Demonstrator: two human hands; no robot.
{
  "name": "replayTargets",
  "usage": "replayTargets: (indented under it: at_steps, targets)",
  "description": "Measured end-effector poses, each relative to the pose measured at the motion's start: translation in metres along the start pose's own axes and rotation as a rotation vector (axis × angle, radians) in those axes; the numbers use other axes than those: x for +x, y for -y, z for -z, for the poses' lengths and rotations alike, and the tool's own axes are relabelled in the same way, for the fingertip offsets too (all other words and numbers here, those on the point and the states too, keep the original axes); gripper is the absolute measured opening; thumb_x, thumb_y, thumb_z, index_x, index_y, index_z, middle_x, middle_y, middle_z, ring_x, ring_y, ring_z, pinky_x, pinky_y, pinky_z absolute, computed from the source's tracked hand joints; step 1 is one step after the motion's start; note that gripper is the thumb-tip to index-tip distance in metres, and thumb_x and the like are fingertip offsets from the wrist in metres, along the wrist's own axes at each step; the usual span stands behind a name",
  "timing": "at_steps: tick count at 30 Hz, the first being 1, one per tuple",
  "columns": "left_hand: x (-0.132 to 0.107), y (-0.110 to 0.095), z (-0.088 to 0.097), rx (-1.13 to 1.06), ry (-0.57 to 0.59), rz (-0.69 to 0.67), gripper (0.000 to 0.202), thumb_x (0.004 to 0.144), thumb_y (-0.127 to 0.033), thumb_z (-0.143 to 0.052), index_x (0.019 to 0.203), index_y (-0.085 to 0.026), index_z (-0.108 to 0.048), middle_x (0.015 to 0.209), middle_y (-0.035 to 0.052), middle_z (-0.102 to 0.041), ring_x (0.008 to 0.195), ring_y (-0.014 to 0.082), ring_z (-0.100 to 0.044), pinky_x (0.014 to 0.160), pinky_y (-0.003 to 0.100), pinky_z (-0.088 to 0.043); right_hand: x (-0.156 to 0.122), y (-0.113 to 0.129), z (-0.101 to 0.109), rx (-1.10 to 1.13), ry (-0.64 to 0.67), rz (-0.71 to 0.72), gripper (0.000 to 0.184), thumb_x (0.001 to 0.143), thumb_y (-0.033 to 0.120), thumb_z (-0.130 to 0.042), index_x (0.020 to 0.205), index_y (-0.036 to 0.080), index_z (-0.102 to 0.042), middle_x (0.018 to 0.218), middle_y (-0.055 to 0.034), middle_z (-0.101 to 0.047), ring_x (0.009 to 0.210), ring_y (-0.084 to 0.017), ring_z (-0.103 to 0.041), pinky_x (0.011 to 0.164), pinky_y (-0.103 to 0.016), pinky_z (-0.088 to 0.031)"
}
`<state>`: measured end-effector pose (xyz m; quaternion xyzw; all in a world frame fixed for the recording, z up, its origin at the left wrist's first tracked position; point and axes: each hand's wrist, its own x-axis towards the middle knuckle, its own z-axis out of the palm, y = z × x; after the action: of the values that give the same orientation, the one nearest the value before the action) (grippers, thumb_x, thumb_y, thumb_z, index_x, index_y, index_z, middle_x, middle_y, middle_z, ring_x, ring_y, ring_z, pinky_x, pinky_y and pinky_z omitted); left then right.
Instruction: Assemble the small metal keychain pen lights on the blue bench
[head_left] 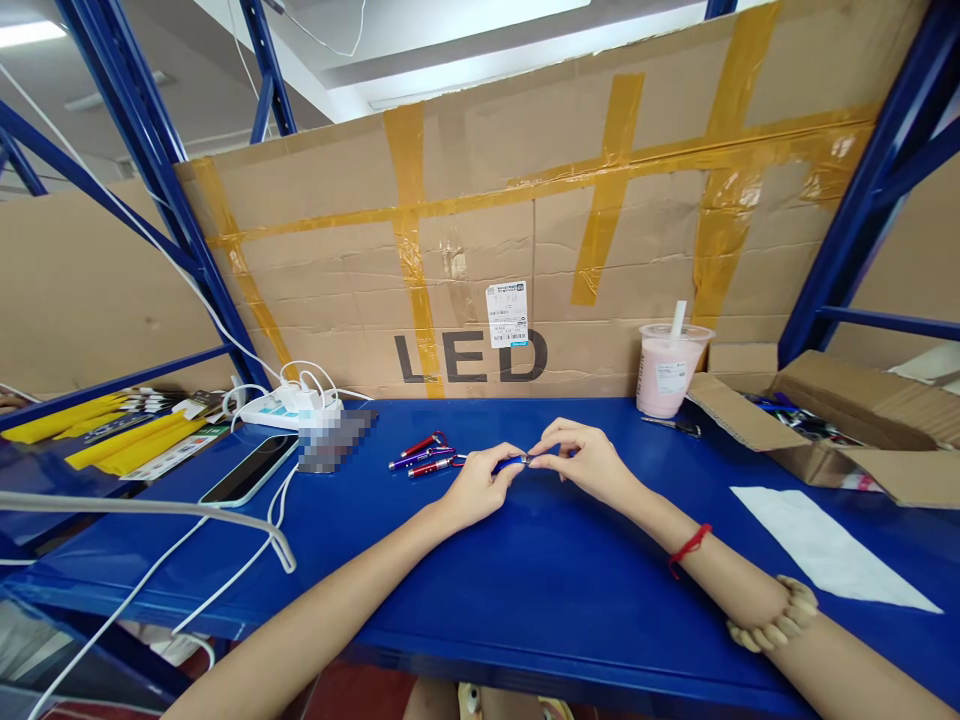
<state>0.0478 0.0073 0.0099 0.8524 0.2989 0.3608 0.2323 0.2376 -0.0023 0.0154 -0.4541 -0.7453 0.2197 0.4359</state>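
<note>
Over the middle of the blue table, my left hand (477, 486) grips a slim blue keychain flashlight (511, 462), closed around its barrel. The thumb and fingers of my right hand (579, 462) pinch together at the flashlight's right end, where a small metallic part shows. Fingertips hide much of it. Just left of my left hand lie similar small flashlights: a red one (424, 445) at the back, a purple one (411, 459) in the middle and another red one (432, 467) in front.
A phone (253, 470), white cables and a power strip (281, 408) are on the left. Yellow packets (142, 440) lie farther left. At right stand a pink drink cup (667, 375) and an open cardboard box (832, 470); white paper (829, 540) lies before the box.
</note>
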Motion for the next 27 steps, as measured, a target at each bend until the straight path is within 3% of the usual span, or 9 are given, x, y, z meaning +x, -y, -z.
replayTargets:
  at_steps: [5, 13, 27]
  targets:
    - [-0.005, -0.004, -0.001, -0.031, 0.032, 0.036, 0.019, 0.086, -0.021, -0.043, 0.093, -0.011, -0.058, 0.068, 0.0017, -0.058, 0.058, 0.0092, -0.05, 0.058, 0.019, -0.039, -0.003, 0.005, 0.002, -0.026, 0.024, -0.036, 0.02, 0.067, 0.04, -0.07, 0.071, 0.02, -0.071, 0.082, -0.0012, -0.057, 0.047, -0.004, -0.05, 0.047, -0.021, -0.039]
    - [-0.009, -0.004, -0.004, -0.14, 0.002, 0.08, 0.016, 0.085, -0.023, -0.045, 0.092, -0.012, -0.054, 0.076, 0.0028, -0.059, 0.064, 0.01, -0.054, 0.057, 0.018, -0.042, -0.004, 0.019, 0.004, -0.117, 0.024, -0.112, 0.01, 0.068, 0.032, -0.07, 0.067, 0.022, -0.07, 0.08, 0.0035, -0.058, 0.046, -0.002, -0.049, 0.051, -0.021, -0.037]
    - [-0.006, -0.001, 0.001, 0.002, -0.025, -0.04, 0.013, 0.084, -0.02, -0.051, 0.093, -0.015, -0.059, 0.085, 0.0026, -0.063, 0.074, 0.012, -0.058, 0.066, 0.021, -0.044, -0.002, 0.005, -0.001, 0.027, 0.108, -0.132, 0.026, 0.068, 0.043, -0.067, 0.072, 0.017, -0.071, 0.08, -0.0044, -0.06, 0.045, -0.006, -0.05, 0.044, -0.021, -0.039]
